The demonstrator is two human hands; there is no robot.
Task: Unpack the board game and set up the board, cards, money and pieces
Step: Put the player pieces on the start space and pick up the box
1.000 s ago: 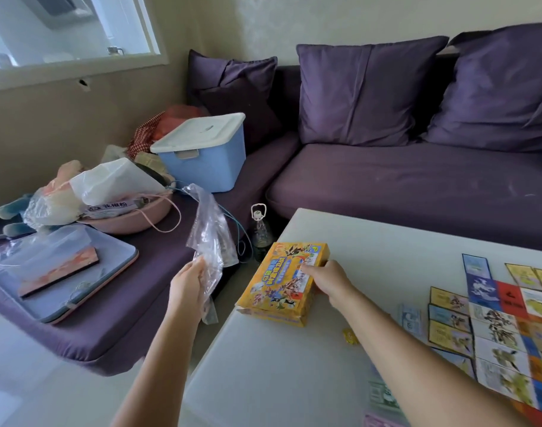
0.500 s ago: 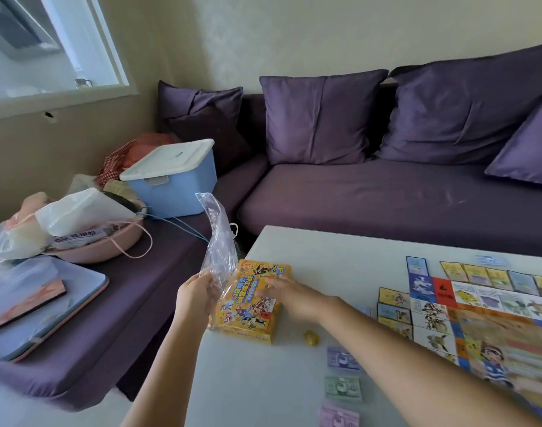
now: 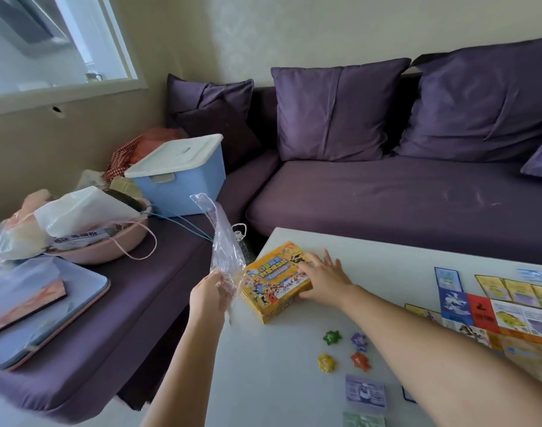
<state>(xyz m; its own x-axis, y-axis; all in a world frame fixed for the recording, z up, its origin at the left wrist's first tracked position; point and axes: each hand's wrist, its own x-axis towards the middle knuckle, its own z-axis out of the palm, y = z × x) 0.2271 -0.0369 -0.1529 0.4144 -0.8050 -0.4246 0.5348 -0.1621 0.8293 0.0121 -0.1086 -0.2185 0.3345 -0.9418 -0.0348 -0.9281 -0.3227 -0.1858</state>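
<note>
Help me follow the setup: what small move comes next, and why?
Probably tuck the clear plastic bag into or beside the yellow game box: the left hand grips it, it looks empty, four star-shaped pieces lie on the white table, and the right hand rests on the box.

Person's body in view: two arms only; left hand [image 3: 209, 295] bare; right hand [image 3: 323, 283] bare; left forearm [image 3: 183, 365] bare skin from wrist down to the frame edge; right forearm [image 3: 433, 343] same, bare along its full visible length; both wrists bare; arms slim, smooth outline; fingernail detail too blurred to read.
</note>
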